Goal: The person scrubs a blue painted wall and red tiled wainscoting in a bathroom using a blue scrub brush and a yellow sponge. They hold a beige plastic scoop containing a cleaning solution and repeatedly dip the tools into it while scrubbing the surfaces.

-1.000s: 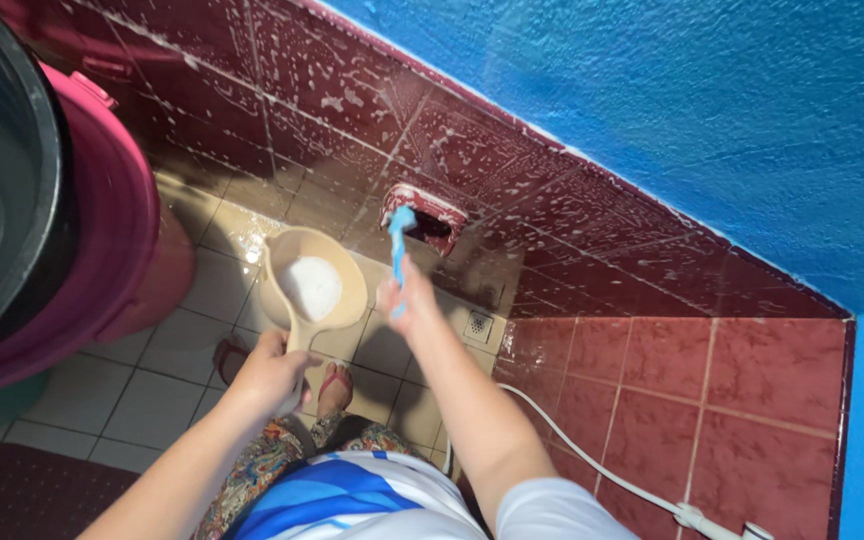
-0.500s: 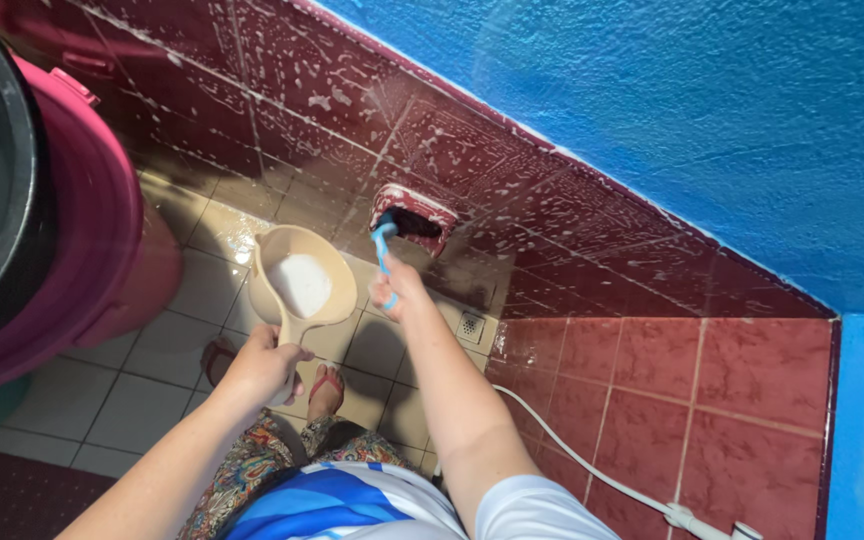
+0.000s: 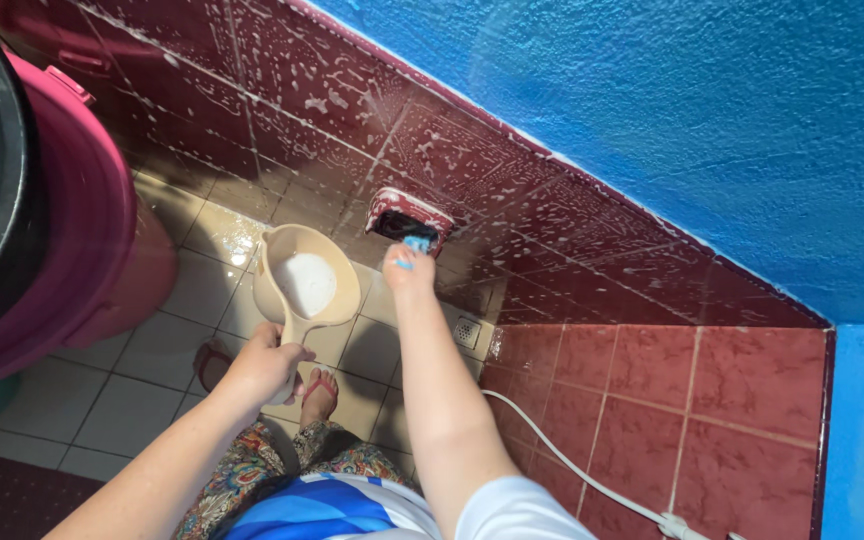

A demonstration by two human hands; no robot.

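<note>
Blue brush (image 3: 416,243) seemingly just beyond right hand (image 3: 409,272), at wall recess (image 3: 407,221).

1. The left hand (image 3: 270,366) grips the handle of a beige dipper (image 3: 304,285) holding white foamy water
2. The right hand (image 3: 410,272) holds a blue brush (image 3: 416,243) at the wall recess (image 3: 407,222), in the soapy maroon tiles (image 3: 302,100)
3. A pink bucket (image 3: 102,230) stands at the left
4. A floor drain (image 3: 467,331) lies near the white hose (image 3: 572,465)
</note>
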